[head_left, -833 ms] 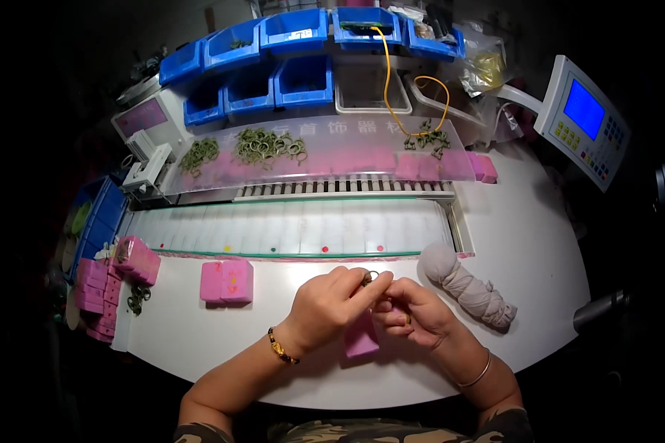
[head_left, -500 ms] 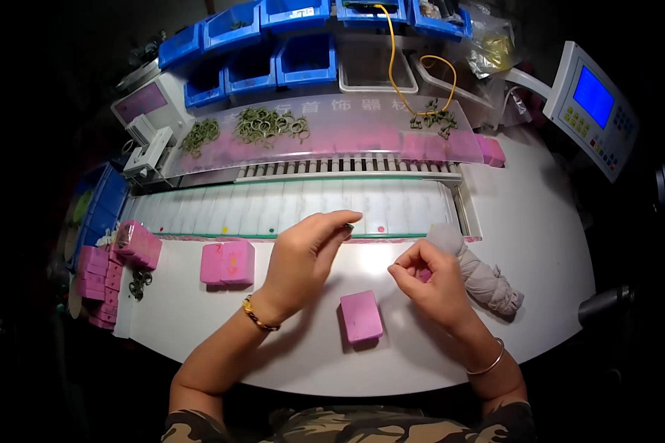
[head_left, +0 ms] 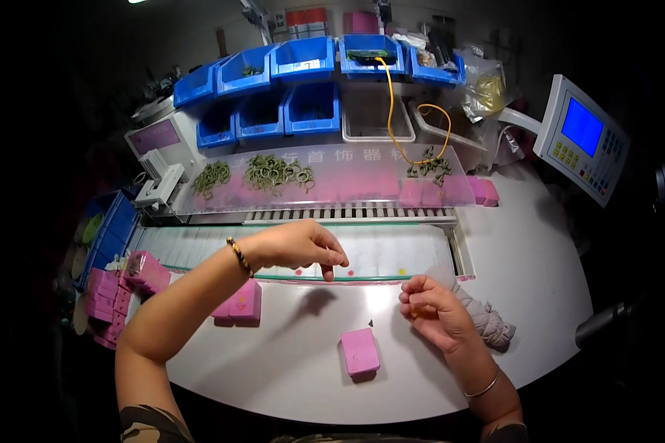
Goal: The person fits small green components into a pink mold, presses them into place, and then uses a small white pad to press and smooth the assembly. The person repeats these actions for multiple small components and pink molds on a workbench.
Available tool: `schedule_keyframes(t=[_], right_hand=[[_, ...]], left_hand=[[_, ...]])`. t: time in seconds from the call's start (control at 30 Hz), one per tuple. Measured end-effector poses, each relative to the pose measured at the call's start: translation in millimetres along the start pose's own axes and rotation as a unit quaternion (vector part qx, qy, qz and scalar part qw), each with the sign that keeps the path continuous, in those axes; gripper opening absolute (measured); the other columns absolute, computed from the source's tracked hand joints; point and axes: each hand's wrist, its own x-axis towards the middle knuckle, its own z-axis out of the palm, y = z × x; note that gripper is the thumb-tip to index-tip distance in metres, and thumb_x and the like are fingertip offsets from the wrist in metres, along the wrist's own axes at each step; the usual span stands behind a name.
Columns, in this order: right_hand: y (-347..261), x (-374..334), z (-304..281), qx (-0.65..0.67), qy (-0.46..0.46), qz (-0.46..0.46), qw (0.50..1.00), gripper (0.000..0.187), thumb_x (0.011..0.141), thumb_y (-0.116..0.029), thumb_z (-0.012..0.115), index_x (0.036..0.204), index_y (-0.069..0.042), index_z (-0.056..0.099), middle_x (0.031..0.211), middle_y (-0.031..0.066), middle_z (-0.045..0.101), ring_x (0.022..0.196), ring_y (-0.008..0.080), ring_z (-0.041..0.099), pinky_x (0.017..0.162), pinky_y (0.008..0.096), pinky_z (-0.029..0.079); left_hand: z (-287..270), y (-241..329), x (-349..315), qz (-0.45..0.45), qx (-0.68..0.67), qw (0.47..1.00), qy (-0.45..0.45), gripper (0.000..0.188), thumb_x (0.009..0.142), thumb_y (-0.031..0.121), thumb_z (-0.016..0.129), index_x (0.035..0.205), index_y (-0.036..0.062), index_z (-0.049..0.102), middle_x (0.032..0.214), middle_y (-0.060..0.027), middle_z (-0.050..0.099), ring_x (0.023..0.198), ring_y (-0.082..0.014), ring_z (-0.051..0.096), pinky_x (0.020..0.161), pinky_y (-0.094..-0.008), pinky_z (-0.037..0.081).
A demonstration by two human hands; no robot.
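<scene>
Pink box, nearest: we see a small pink box (head_left: 360,351) lying flat on the white table (head_left: 539,295), rectangular with rounded corners and a matte face, between our two hands and apart from both.
Right hand: our right hand (head_left: 434,317) rests low on the table just right of that box, fingers curled in as though pinching something small; what it grips, if anything, we cannot tell.
Grey cloth: a soft, ribbed grey cloth (head_left: 487,323) lies bunched against the right hand's far side.
Left hand: our left hand (head_left: 297,246) hangs above the table with fingertips drawn together and pointing down; nothing visible between them, so we cannot tell whether it holds anything.
Doing it well: we judge that the fine piece wants a light fingertip pinch, with the right hand braced on the table.
Paired boxes: two more pink boxes (head_left: 240,303) sit side by side under our left forearm.
Left stack: a heap of pink boxes (head_left: 115,295) crowds the table's left edge.
Conveyor strip: a pale slatted track (head_left: 391,255) with coloured dots runs across beyond the hands.
Clear shelf: green rings (head_left: 273,172) lie in loose heaps on a clear plate.
Blue bins: glossy plastic bins (head_left: 303,59) are racked at the back.
Control panel: a grey panel with a blue screen (head_left: 582,133) stands far right.
</scene>
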Motion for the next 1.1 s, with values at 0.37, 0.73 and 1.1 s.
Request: schedule_keyframes(t=[0.37,0.73,1.1], right_hand=[[7,-2,7,0.033,-0.023,0.037,0.998,0.035,0.101,0.001,0.054,0.136,0.004,0.052,0.129,0.0149,0.061,0.105,0.0163,0.065,0.099,0.0267,0.055],[16,-8,10,-0.094,-0.078,0.072,0.99,0.043,0.106,-0.023,0.054,0.146,-0.007,0.051,0.092,-0.0024,0.059,0.071,0.0038,0.047,0.066,0.0187,0.043],[10,-17,12,-0.216,-0.042,-0.067,0.973,0.043,0.105,-0.012,0.05,0.148,-0.006,0.051,0.112,0.0044,0.061,0.087,0.0073,0.056,0.073,0.0215,0.048]], left_hand=[[-60,32,34,-0.019,-0.006,0.998,0.053,0.03,0.099,0.026,0.067,0.118,0.0037,0.071,0.083,-0.0001,0.069,0.054,-0.0025,0.04,0.047,-0.0202,0.032],[-76,12,70,0.149,-0.371,0.871,0.286,0.072,0.097,0.02,0.069,0.156,0.004,0.03,0.106,-0.0088,0.064,0.062,-0.0065,0.044,0.052,-0.0212,0.043],[92,-20,3,0.096,-0.598,0.793,0.072,0.046,0.093,-0.011,0.047,0.139,-0.0129,0.042,0.135,-0.0237,0.052,0.127,-0.031,0.056,0.111,-0.0395,0.048]])
